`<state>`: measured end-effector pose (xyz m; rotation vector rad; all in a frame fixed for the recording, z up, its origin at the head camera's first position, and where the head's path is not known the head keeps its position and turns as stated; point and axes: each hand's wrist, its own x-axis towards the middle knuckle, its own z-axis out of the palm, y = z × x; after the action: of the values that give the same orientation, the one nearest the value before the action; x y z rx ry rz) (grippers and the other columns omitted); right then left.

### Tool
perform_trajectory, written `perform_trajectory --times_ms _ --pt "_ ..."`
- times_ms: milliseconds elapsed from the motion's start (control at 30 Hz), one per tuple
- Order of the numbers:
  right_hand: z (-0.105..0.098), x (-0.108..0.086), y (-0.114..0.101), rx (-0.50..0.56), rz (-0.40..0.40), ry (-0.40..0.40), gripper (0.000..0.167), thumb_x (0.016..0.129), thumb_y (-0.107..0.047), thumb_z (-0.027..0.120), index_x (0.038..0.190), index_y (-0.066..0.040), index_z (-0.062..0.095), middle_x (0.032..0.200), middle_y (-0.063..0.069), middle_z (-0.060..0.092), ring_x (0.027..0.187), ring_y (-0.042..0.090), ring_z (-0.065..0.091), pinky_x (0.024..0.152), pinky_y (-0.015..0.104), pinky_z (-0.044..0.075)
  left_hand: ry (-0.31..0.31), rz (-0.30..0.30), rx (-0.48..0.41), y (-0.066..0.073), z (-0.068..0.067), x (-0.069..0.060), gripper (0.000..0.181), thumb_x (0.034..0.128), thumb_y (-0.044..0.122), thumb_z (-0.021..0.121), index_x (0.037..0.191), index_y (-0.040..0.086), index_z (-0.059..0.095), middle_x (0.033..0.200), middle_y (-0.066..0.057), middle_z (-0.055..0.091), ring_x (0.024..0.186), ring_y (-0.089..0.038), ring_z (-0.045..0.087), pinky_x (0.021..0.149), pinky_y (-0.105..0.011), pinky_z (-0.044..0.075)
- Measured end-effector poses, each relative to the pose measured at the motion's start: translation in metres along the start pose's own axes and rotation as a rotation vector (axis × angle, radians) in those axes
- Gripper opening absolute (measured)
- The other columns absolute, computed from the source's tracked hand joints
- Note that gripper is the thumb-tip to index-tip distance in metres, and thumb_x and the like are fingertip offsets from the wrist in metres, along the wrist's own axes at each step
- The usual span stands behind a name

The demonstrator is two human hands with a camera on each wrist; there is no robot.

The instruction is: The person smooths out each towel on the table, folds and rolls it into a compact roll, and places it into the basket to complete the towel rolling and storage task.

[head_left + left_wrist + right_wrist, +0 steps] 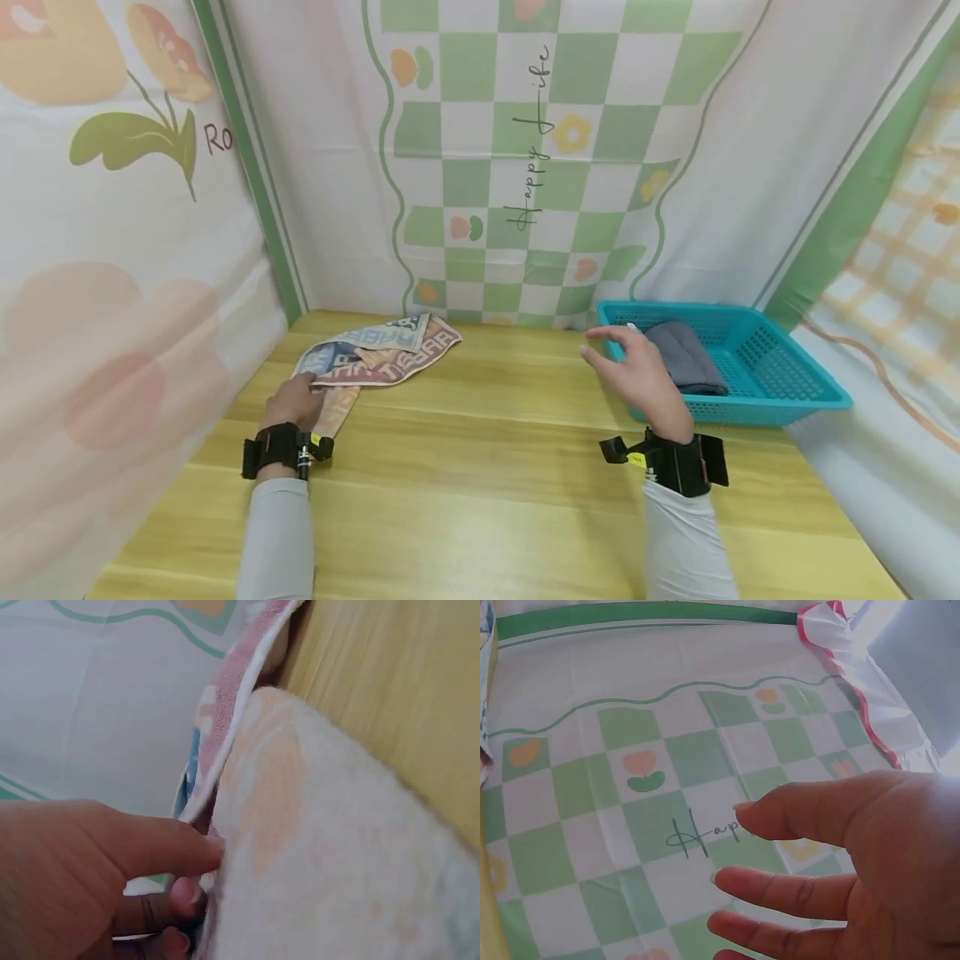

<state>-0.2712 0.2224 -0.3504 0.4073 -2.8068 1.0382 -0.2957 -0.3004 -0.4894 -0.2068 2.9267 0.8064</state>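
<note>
A crumpled patterned towel [397, 358] with lettering in pink, blue and orange lies at the back left of the table. The left hand [294, 402] pinches its near left edge, one orange-and-white part hanging toward the front. In the left wrist view, thumb and fingers of the left hand [154, 877] close on the towel [322, 840]. The right hand [639, 379] is raised beside the blue basket's left side, fingers apart and holding nothing. Against the curtain, the right wrist view shows the right hand [817, 862] with thumb and fingers spread.
A blue plastic basket [780, 408] stands at the back right of the wooden table [465, 483]. Inside its left part lies a folded dark grey cloth [684, 357]. Printed curtains [337, 167] surround the table at the back and both sides.
</note>
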Motion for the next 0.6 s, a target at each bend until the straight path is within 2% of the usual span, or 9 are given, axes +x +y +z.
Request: perform_trajectory --times_ms 133,267,367,467,600 --pt "0.001 0.001 0.002 0.013 -0.007 -0.016 0.048 0.103 -0.035 0.06 0.14 -0.003 0.058 0.154 0.025 0.043 0.145 0.049 0.03 0.111 0.067 0.032 0.069 -0.008 0.02 0.005 0.001 0.001 0.044 0.1005 0.024 0.056 0.132 -0.006 0.059 0.128 -0.032 0.062 0.117 -0.054 0.056 0.092 -0.069 0.042" --pt "0.013 0.007 0.004 0.048 -0.005 -0.062 0.047 0.104 -0.035 0.058 0.14 -0.004 0.058 0.153 0.025 0.045 0.143 0.048 0.035 0.109 0.066 0.035 0.149 -0.003 0.026 0.008 0.003 0.001 0.035 0.0989 0.022 0.06 0.119 -0.006 0.065 0.122 -0.038 0.056 0.114 -0.058 0.046 0.088 -0.069 0.039" --pt "0.029 0.015 0.008 0.053 -0.021 -0.102 0.046 0.104 -0.034 0.058 0.138 -0.004 0.059 0.149 0.025 0.05 0.137 0.046 0.044 0.107 0.063 0.04 0.206 0.049 0.023 0.013 0.004 0.005 0.041 0.1012 0.023 0.057 0.124 -0.01 0.061 0.128 -0.042 0.05 0.118 -0.062 0.041 0.092 -0.072 0.038" --pt "0.046 0.024 0.015 0.043 -0.036 -0.145 0.043 0.103 -0.032 0.058 0.135 -0.003 0.061 0.144 0.024 0.055 0.133 0.046 0.048 0.105 0.06 0.043 0.239 0.131 -0.027 0.02 0.003 0.009 0.047 0.1045 0.023 0.051 0.133 -0.014 0.054 0.132 -0.041 0.052 0.12 -0.06 0.049 0.095 -0.069 0.043" --pt "0.064 0.032 0.026 0.063 -0.038 -0.198 0.038 0.102 -0.026 0.059 0.13 0.0 0.064 0.14 0.026 0.057 0.134 0.048 0.047 0.106 0.059 0.043 0.278 0.217 -0.118 0.036 0.001 0.012 0.046 0.106 0.021 0.049 0.139 -0.012 0.05 0.122 -0.035 0.063 0.099 -0.047 0.065 0.088 -0.059 0.05"
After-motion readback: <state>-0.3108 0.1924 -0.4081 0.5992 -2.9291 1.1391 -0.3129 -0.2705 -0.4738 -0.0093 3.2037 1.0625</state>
